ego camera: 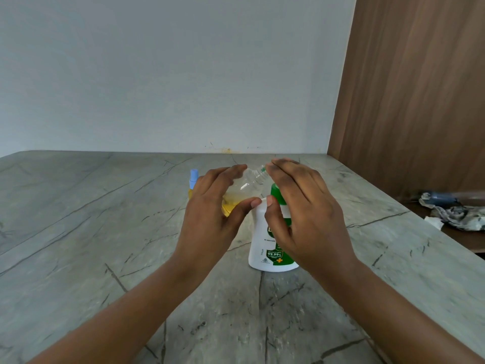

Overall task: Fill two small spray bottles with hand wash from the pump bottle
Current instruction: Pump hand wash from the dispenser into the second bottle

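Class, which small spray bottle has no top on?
The tilted clear plastic bottle held in the left hand; the upright bottle behind it wears a blue spray top.

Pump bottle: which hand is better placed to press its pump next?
The right hand: it is spread flat over the green pump head. The left hand is busy, holding the open small spray bottle tilted, with its mouth toward the pump.

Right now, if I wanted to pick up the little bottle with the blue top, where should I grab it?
Probably round the yellow body of the blue-topped bottle, from the view's left. It stands upright, and the left hand covers its right side.
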### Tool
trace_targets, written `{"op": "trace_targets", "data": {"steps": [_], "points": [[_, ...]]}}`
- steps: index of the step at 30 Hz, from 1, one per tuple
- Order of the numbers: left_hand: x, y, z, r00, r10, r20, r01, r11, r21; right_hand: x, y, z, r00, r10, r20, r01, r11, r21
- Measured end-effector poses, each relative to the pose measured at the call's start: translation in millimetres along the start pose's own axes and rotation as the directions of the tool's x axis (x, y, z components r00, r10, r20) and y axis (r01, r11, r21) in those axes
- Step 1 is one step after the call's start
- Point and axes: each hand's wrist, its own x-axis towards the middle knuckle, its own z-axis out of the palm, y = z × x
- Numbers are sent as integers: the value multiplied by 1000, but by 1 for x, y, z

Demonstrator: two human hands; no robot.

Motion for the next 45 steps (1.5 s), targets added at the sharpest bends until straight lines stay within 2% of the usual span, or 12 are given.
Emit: {"op": "trace_targets", "data": {"steps": [8, 14, 21, 34, 45], "points": [[2, 1, -3, 1000, -7, -5, 7, 1000, -11, 0, -3, -1, 1000, 12, 13, -12, 1000, -5], [1, 1, -4, 1000, 1, -18, -1, 1000, -11, -4, -3, 3, 1000, -23, 4, 24, 996, -83], [-3, -3, 0, 1000, 10, 15, -10, 1000, -2, -7, -1, 4, 1000, -25, 2, 25, 999, -46], [-8, -9, 3, 1000, 22, 7, -22, 1000, 4, -10, -1, 4, 999, -1, 41, 3, 999, -33], [-1, -2, 3, 1000, 17, -15, -17, 999, -32, -3, 0, -1, 1000, 9, 18, -8, 1000, -10]]}}
